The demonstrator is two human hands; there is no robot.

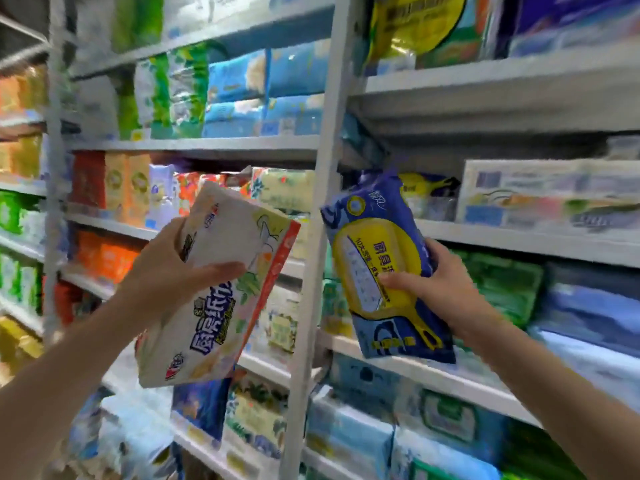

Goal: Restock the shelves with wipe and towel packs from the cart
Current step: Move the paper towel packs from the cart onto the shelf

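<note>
My left hand [175,271] grips a large cream towel pack [221,317] with blue lettering and a red side edge, held tilted in front of the left shelf bay. My right hand [440,285] grips a blue and yellow wipe pack [381,268], held upright with its top close to the middle shelf [519,237] of the right bay. A matching blue and yellow pack [426,192] lies on that shelf just behind it. The cart is out of view.
A grey upright post [311,258] divides two shelf bays, between the two packs. Every shelf holds packs: green and blue ones [242,95] above, orange boxes [128,185] at left, a wide white pack [550,195] at right, green packs [502,282] below.
</note>
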